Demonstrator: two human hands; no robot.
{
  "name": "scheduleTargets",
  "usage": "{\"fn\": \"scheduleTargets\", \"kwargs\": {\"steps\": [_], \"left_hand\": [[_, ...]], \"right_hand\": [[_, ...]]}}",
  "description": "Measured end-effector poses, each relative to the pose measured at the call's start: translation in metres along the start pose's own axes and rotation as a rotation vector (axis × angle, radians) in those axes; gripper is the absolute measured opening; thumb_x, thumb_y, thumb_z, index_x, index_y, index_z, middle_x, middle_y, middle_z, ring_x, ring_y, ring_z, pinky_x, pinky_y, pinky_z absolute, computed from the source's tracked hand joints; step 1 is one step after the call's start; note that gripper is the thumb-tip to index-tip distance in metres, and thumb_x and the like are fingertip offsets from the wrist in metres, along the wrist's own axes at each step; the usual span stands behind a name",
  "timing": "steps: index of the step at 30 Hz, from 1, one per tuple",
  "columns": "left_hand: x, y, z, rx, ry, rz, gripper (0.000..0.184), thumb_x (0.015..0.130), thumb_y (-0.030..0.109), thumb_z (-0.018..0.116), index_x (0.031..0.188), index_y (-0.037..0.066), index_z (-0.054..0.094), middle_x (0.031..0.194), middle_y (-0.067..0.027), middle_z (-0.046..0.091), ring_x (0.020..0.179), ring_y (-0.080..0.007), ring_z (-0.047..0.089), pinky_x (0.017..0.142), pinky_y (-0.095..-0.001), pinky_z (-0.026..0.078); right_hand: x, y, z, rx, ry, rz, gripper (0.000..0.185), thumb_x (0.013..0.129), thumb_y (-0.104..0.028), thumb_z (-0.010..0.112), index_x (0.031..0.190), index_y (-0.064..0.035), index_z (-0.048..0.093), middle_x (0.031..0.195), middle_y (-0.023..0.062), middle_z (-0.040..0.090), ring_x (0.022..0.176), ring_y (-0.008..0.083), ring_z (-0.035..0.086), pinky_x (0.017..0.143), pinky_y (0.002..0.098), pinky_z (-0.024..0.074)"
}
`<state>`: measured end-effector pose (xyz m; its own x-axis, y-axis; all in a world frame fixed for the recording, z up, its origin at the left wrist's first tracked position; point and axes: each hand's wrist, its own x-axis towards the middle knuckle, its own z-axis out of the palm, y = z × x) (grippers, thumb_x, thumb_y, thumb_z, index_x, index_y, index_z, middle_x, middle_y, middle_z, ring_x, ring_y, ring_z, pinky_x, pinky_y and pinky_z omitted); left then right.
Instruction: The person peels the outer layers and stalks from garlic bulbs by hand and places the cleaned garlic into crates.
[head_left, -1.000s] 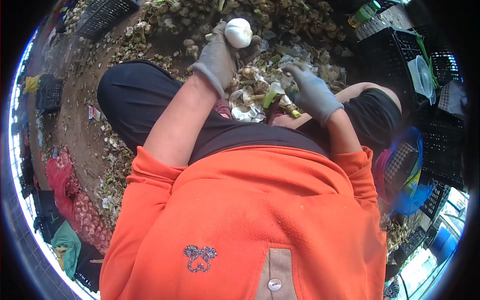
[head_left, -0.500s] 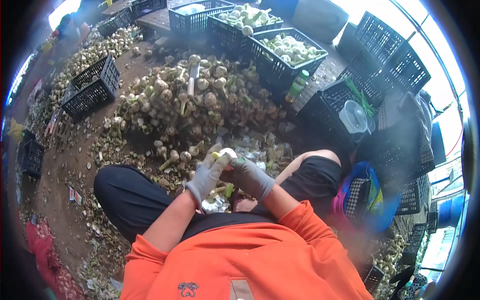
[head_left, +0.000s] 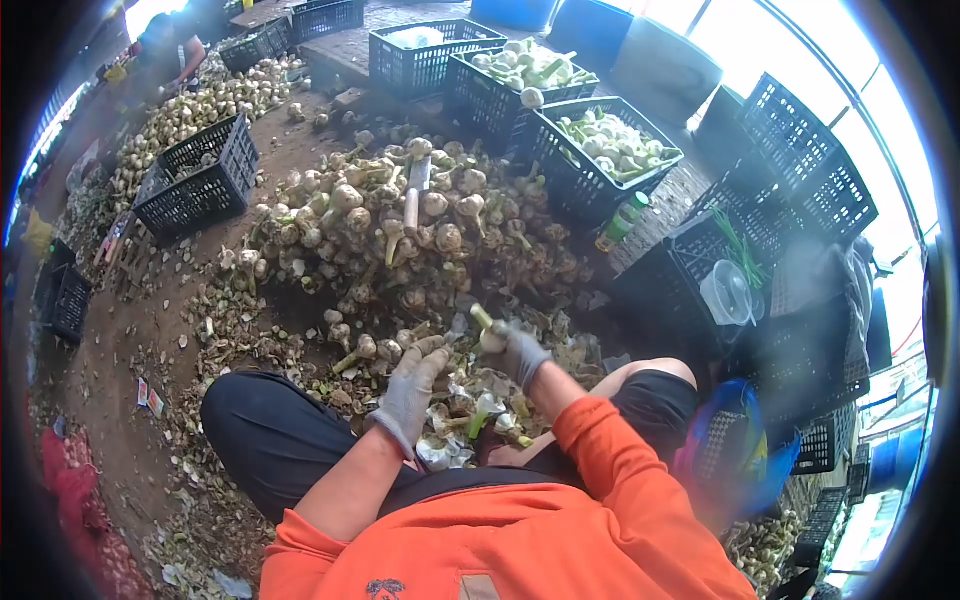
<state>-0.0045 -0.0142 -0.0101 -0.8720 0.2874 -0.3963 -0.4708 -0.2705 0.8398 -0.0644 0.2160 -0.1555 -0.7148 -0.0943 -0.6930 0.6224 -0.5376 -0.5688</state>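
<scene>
the grey-gloved right hand has its fingers closed round a pale, round garlic bulb with a thick greenish stem, the stem sticking out forward past the fingers. to their left, the grey-gloved left hand holds its fingers nearly straight (nothing shows in them), with scattered white and brown garlic peelings just beside. beyond the fingers lies a heap of brownish, stemmed garlic bulbs, a wooden-handled, flat-bladed tool on top.
</scene>
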Motion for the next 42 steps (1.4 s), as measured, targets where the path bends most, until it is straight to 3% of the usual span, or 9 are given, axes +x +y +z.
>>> {"fn": "scheduleTargets", "kwargs": {"steps": [4,9,16,20,24,30,36,40,42], "left_hand": [[0.004,-0.007,-0.007,-0.091,-0.014,-0.029,0.033,0.097,0.022,0.056,0.126,0.008,0.055,0.108,0.0000,0.064,0.094,-0.0091,0.061,0.081,-0.0264,0.050],[0.009,-0.002,-0.007,-0.098,-0.040,-0.068,0.033,0.096,0.020,0.056,0.127,0.006,0.055,0.106,-0.0018,0.065,0.094,-0.0098,0.061,0.085,-0.0257,0.049],[0.007,-0.006,-0.006,-0.069,-0.061,-0.090,0.033,0.095,0.021,0.057,0.124,0.005,0.058,0.107,-0.0040,0.065,0.096,-0.0119,0.061,0.087,-0.0268,0.048],[0.010,-0.013,-0.007,-0.039,-0.071,-0.103,0.033,0.095,0.021,0.057,0.123,0.005,0.058,0.108,-0.0044,0.065,0.096,-0.0113,0.061,0.086,-0.0268,0.049],[0.014,-0.012,-0.003,0.178,-0.089,0.148,0.032,0.096,0.021,0.054,0.124,0.004,0.056,0.109,-0.0065,0.065,0.096,-0.0160,0.062,0.084,-0.0328,0.052],[0.014,-0.004,-0.015,-0.110,0.102,0.050,0.027,0.097,0.020,0.053,0.120,0.006,0.055,0.103,-0.0060,0.065,0.091,-0.0154,0.062,0.081,-0.0307,0.053],[0.019,-0.005,-0.026,-0.202,0.155,0.148,0.029,0.098,0.016,0.049,0.124,0.003,0.054,0.110,-0.0090,0.065,0.098,-0.0179,0.063,0.085,-0.0332,0.053],[0.008,0.020,-0.031,-0.292,0.198,0.292,0.029,0.098,0.019,0.051,0.120,0.002,0.057,0.103,-0.0057,0.065,0.087,-0.0149,0.063,0.078,-0.0293,0.051],[0.007,0.031,-0.042,-0.358,0.200,0.344,0.027,0.098,0.021,0.052,0.116,0.002,0.056,0.100,-0.0080,0.064,0.086,-0.0169,0.064,0.081,-0.0297,0.054]], "right_hand": [[-0.021,-0.160,0.088,0.214,-0.203,-0.298,0.039,0.098,-0.042,0.054,0.114,-0.0078,0.061,0.097,0.0060,0.066,0.082,0.0188,0.064,0.074,0.0355,0.0531],[-0.034,-0.279,0.133,-0.161,0.085,-0.473,0.053,0.100,-0.045,0.049,0.137,-0.0079,0.044,0.116,0.0033,0.064,0.089,0.0170,0.065,0.078,0.0313,0.0521],[-0.041,-0.101,0.054,-0.325,-0.330,-0.239,0.039,0.095,-0.028,0.061,0.128,-0.0089,0.056,0.111,0.0045,0.067,0.093,0.0184,0.067,0.076,0.0295,0.0537],[-0.060,-0.020,0.003,-0.450,-0.167,-0.046,0.037,0.096,-0.028,0.063,0.126,-0.0067,0.059,0.109,0.0070,0.068,0.086,0.0177,0.069,0.070,0.0303,0.0547],[-0.032,-0.008,-0.039,-1.148,-0.033,-0.564,0.035,0.094,-0.025,0.064,0.121,-0.0031,0.063,0.100,0.0076,0.070,0.087,0.0168,0.068,0.066,0.0282,0.0511],[-0.060,-0.025,-0.030,-1.642,0.146,-0.172,0.045,0.087,-0.031,0.062,0.120,-0.0001,0.062,0.118,0.0279,0.063,0.113,0.0397,0.060,0.095,0.0396,0.0467],[-0.052,-0.015,-0.021,-1.674,0.095,-0.216,0.049,0.088,-0.044,0.061,0.129,-0.0190,0.061,0.127,0.0154,0.063,0.118,0.0363,0.058,0.101,0.0406,0.0452],[-0.049,-0.002,-0.010,-1.672,0.042,-0.302,0.041,0.089,-0.026,0.058,0.127,-0.0113,0.062,0.119,0.0215,0.065,0.112,0.0375,0.061,0.095,0.0420,0.0472],[-0.017,0.013,-0.032,-1.808,0.021,-0.246,0.037,0.088,-0.034,0.062,0.118,-0.0125,0.065,0.114,0.0192,0.067,0.108,0.0368,0.063,0.092,0.0426,0.0487]]}}
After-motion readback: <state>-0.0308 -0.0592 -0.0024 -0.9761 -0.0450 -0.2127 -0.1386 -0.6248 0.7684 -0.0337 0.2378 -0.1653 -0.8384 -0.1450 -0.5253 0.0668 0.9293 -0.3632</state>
